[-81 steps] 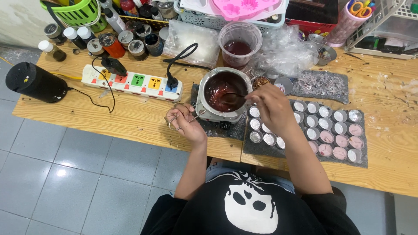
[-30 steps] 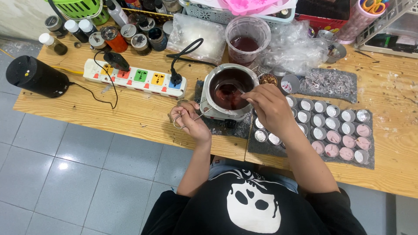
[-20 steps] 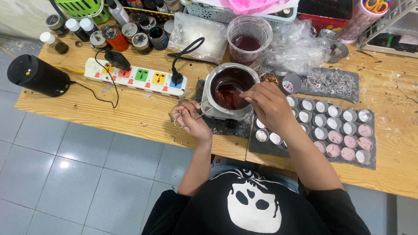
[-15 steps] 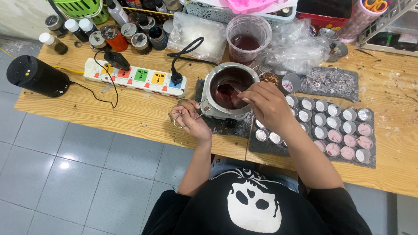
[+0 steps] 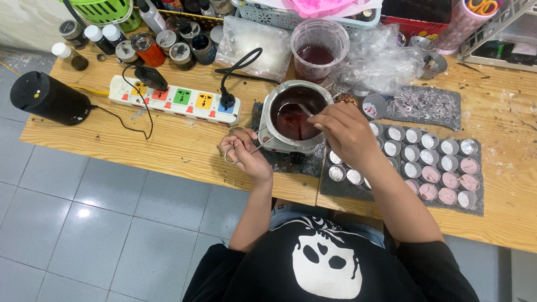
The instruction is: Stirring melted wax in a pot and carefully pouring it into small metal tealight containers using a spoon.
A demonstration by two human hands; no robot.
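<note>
I had one melting pot (image 5: 291, 114) of dark red liquid in front of me and one clear plastic cup (image 5: 319, 47) of the same colour behind it. One power strip (image 5: 173, 99) lay on the wooden table (image 5: 112, 145), with two plugs in it. One black cylinder (image 5: 49, 98) lay at the far left. Two grey felt mats (image 5: 428, 103) were to my right; the nearer one carried small round tins (image 5: 428, 156), roughly twenty, several hidden under my arm.

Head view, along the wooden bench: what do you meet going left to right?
Black cylinder → white power strip → left hand holding thin metal tongs → melting pot of dark red liquid → right hand → grey mat of small round cups.
</note>
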